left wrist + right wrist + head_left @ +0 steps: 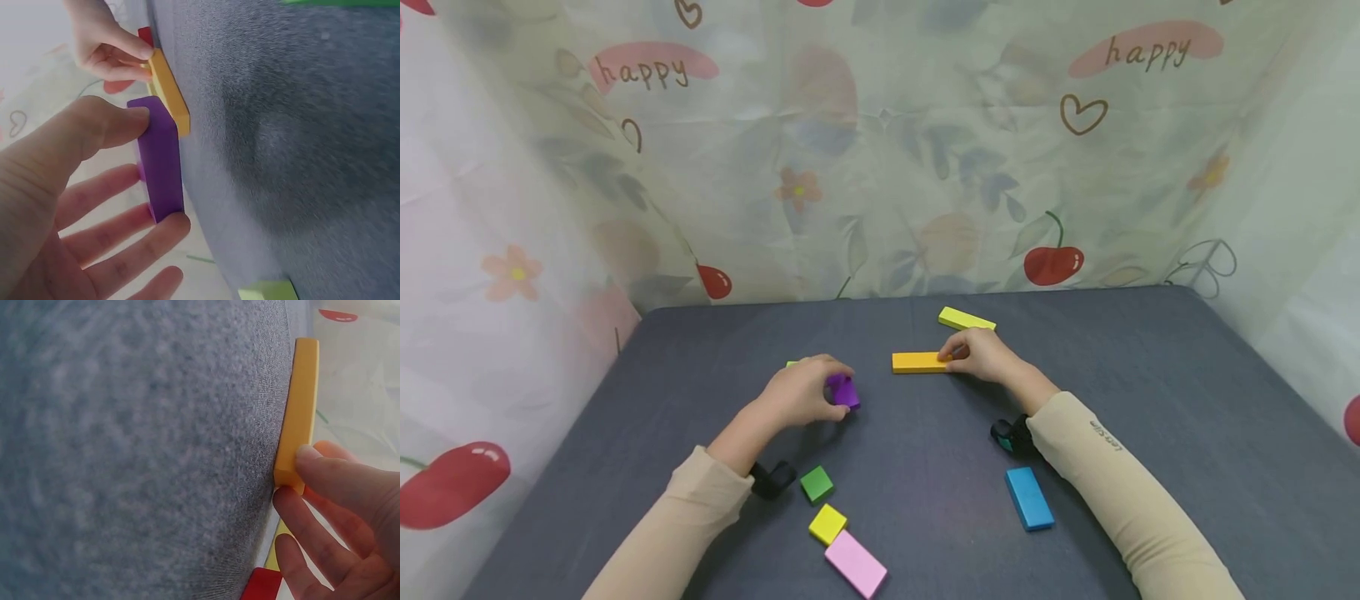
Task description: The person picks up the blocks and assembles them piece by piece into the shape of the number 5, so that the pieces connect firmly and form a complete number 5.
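My left hand (803, 392) pinches a purple block (846, 393) between thumb and fingertips, left of the table's middle. In the left wrist view the thumb is on one end of the purple block (161, 165) and a fingertip on the other. My right hand (987, 356) grips the right end of a long orange block (916, 362), which lies flat on the table. The right wrist view shows thumb and fingers around the near end of the orange block (299, 406). A gap separates the purple block from the orange one.
Behind the right hand lies a long yellow block (964, 319); a red block (262, 584) shows near it. A light green block (270, 291) is mostly hidden by the left hand. Nearer are green (817, 484), yellow (828, 524), pink (856, 564) and blue (1030, 498) blocks.
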`<state>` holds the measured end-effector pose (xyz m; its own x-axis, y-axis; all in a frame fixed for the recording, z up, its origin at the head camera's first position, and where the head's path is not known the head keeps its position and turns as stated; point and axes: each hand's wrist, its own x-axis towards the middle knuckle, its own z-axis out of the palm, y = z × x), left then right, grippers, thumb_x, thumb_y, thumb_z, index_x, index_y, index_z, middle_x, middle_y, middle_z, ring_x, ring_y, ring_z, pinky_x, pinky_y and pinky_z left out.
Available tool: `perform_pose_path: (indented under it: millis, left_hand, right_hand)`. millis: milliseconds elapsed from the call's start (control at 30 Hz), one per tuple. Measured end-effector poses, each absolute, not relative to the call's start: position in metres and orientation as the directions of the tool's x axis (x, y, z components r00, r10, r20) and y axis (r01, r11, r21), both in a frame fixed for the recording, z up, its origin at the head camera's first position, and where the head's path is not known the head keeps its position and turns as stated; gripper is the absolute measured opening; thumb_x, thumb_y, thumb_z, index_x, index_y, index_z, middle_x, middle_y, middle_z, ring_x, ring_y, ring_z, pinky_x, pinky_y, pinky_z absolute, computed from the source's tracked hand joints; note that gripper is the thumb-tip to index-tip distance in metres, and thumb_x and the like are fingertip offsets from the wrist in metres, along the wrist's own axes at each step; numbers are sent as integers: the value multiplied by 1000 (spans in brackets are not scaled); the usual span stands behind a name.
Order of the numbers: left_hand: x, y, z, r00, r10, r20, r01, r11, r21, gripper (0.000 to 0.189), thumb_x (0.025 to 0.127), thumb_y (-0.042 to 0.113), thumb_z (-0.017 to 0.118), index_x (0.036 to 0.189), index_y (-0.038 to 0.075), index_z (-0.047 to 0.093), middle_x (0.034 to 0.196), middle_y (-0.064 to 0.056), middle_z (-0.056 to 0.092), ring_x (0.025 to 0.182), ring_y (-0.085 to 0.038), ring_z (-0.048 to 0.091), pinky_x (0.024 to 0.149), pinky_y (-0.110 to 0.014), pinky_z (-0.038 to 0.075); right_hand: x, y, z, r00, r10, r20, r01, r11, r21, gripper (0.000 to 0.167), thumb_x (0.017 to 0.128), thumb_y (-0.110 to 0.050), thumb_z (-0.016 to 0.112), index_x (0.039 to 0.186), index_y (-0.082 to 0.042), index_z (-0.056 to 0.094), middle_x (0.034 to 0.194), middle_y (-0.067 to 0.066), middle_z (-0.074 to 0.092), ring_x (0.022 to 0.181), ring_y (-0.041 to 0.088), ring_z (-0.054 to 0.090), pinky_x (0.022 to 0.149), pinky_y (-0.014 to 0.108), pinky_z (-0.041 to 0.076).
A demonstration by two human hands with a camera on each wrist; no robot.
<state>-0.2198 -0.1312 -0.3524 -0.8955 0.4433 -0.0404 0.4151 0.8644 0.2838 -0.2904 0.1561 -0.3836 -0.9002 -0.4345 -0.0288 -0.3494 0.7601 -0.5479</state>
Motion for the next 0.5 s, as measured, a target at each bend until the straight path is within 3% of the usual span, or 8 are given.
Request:
perform_pose_path:
  millis: [167, 500]
  left_hand:
    - [-233, -123, -354, -871, 491, -20, 464, 835, 297, 50, 75, 26, 74, 121, 9, 62, 119, -8, 63, 102, -21, 60, 84, -36, 51]
    - [-256, -107, -363, -862, 498, -94, 444, 832, 332, 52, 76, 25, 74, 125, 11, 60, 119, -7, 64, 96, -19, 58, 84, -34, 50]
  right_hand:
    - [-290, 156, -383, -897, -442, -23, -359, 757, -546, 19, 83, -8, 69, 101, -7, 72, 106, 12, 70, 98, 28, 66, 81, 35, 56]
    - [-291, 156, -383, -894, -448, -24, -362, 751, -552, 19, 83, -8, 69, 101, -7, 72, 106, 12, 70, 98, 28, 67, 82, 35, 56]
